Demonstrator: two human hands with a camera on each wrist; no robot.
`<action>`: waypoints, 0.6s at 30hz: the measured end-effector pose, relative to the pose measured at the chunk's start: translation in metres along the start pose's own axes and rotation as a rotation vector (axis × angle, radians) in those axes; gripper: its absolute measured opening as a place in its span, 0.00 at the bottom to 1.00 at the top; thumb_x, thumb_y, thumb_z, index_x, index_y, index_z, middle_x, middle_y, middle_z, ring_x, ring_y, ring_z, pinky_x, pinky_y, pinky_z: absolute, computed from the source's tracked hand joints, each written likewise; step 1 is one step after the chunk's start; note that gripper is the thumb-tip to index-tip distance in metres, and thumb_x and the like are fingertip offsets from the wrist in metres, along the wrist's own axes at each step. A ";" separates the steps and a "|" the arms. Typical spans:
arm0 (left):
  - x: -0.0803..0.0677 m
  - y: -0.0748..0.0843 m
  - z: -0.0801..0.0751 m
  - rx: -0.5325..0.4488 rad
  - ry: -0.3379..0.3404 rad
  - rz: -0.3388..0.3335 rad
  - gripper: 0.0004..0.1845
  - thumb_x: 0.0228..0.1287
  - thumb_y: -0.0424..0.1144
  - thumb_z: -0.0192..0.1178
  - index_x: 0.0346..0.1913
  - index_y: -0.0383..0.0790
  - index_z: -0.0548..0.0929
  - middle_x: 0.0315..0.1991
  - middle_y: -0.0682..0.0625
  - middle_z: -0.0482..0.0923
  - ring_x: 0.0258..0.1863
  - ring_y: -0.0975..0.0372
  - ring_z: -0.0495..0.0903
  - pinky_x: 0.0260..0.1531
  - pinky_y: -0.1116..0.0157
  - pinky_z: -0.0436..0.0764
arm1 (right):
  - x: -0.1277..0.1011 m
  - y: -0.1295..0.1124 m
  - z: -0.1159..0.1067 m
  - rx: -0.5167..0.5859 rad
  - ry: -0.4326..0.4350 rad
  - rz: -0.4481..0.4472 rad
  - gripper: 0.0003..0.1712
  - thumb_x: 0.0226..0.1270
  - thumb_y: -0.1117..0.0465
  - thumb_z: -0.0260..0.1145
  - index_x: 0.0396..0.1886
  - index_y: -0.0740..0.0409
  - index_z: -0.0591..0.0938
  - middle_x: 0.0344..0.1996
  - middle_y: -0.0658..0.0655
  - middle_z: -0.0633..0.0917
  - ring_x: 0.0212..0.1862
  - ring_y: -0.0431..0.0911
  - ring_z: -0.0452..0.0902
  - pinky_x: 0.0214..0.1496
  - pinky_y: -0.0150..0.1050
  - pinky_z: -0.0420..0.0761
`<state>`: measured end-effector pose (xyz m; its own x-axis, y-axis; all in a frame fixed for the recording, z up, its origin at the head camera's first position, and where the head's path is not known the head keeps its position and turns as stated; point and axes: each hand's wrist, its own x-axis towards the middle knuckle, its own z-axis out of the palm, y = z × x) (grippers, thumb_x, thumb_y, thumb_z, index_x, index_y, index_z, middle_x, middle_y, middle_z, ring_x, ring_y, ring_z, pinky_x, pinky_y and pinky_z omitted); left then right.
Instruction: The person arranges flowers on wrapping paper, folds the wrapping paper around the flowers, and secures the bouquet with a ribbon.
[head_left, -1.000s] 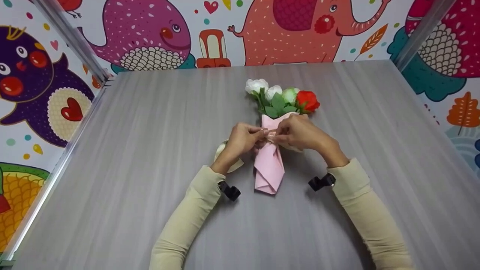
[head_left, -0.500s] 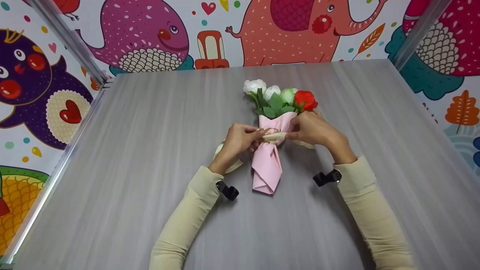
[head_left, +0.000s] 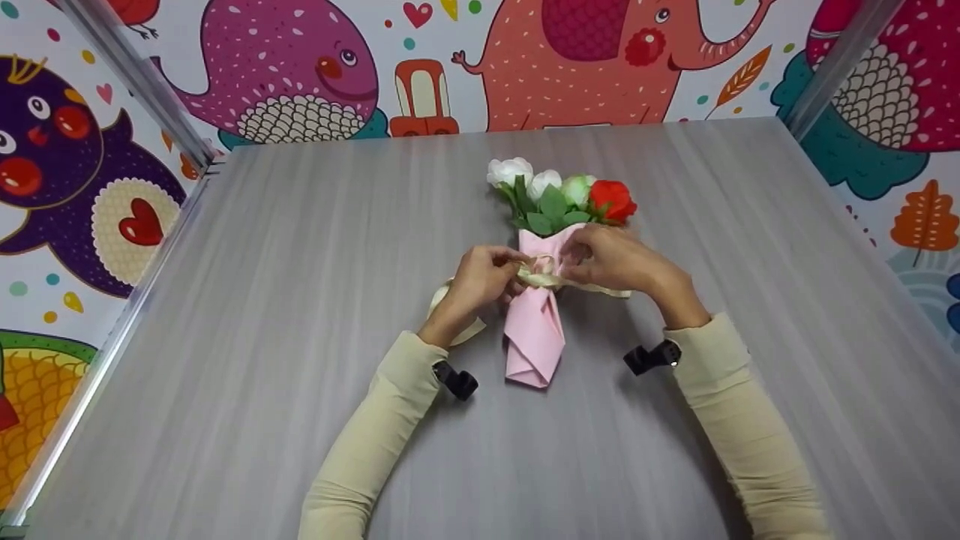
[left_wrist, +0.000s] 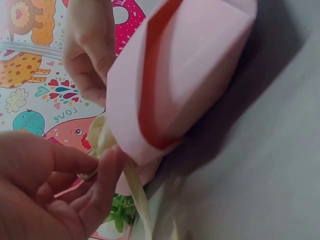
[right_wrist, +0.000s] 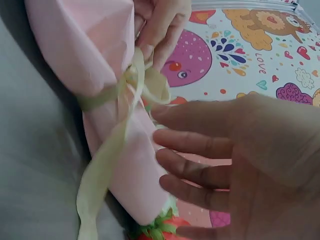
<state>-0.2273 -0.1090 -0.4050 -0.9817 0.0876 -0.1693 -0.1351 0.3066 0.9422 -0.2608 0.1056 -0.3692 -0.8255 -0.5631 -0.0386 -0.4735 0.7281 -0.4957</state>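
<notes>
Both hands have closed in: left hand (head_left: 484,276) pinches the ribbon (head_left: 541,277), right hand (head_left: 611,259) loose-fingered against the bouquet (head_left: 541,300).

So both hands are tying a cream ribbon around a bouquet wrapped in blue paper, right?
Not quite: the wrapping paper is pink, not blue, as the head view shows. The rest holds: the left hand and right hand both work the cream ribbon around the bouquet.
</notes>
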 end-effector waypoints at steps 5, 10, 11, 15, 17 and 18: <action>0.000 0.001 -0.002 -0.010 -0.007 -0.004 0.12 0.71 0.28 0.55 0.49 0.32 0.87 0.26 0.47 0.84 0.19 0.66 0.81 0.21 0.68 0.82 | 0.008 -0.008 0.014 0.086 0.056 -0.021 0.21 0.67 0.54 0.70 0.54 0.62 0.84 0.46 0.62 0.83 0.49 0.55 0.79 0.55 0.52 0.77; 0.001 0.001 -0.005 -0.024 0.006 -0.085 0.12 0.71 0.29 0.56 0.51 0.32 0.87 0.23 0.47 0.83 0.16 0.66 0.80 0.18 0.68 0.81 | 0.012 -0.008 0.020 0.052 0.102 -0.051 0.09 0.66 0.60 0.70 0.42 0.61 0.89 0.38 0.61 0.86 0.43 0.55 0.80 0.53 0.53 0.74; 0.001 0.002 -0.006 -0.006 0.012 -0.097 0.12 0.71 0.30 0.57 0.51 0.32 0.87 0.24 0.48 0.83 0.16 0.66 0.79 0.18 0.69 0.81 | 0.012 -0.008 0.020 0.048 0.109 -0.058 0.08 0.66 0.61 0.70 0.40 0.61 0.89 0.37 0.61 0.87 0.42 0.54 0.80 0.51 0.51 0.74; -0.001 0.003 -0.006 0.173 0.049 -0.043 0.14 0.69 0.31 0.59 0.54 0.38 0.87 0.35 0.44 0.88 0.24 0.63 0.82 0.23 0.70 0.78 | 0.011 -0.009 0.018 0.063 0.114 -0.089 0.07 0.65 0.62 0.71 0.39 0.59 0.90 0.35 0.59 0.89 0.40 0.52 0.80 0.45 0.45 0.75; -0.004 0.005 -0.004 0.286 0.063 0.055 0.17 0.67 0.29 0.59 0.56 0.41 0.86 0.46 0.42 0.88 0.37 0.59 0.86 0.34 0.67 0.82 | 0.011 -0.009 0.019 0.067 0.115 -0.117 0.07 0.64 0.62 0.72 0.39 0.58 0.91 0.35 0.58 0.90 0.40 0.51 0.81 0.44 0.44 0.76; -0.005 0.006 -0.004 0.342 0.064 0.112 0.19 0.66 0.28 0.58 0.57 0.42 0.86 0.51 0.42 0.86 0.45 0.57 0.86 0.41 0.65 0.82 | 0.011 -0.009 0.019 0.070 0.115 -0.128 0.07 0.64 0.62 0.72 0.39 0.58 0.91 0.35 0.57 0.90 0.40 0.51 0.81 0.44 0.43 0.76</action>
<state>-0.2238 -0.1109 -0.3971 -0.9957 0.0822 -0.0421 0.0156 0.5985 0.8010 -0.2598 0.0853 -0.3814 -0.7913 -0.5982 0.1264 -0.5579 0.6218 -0.5496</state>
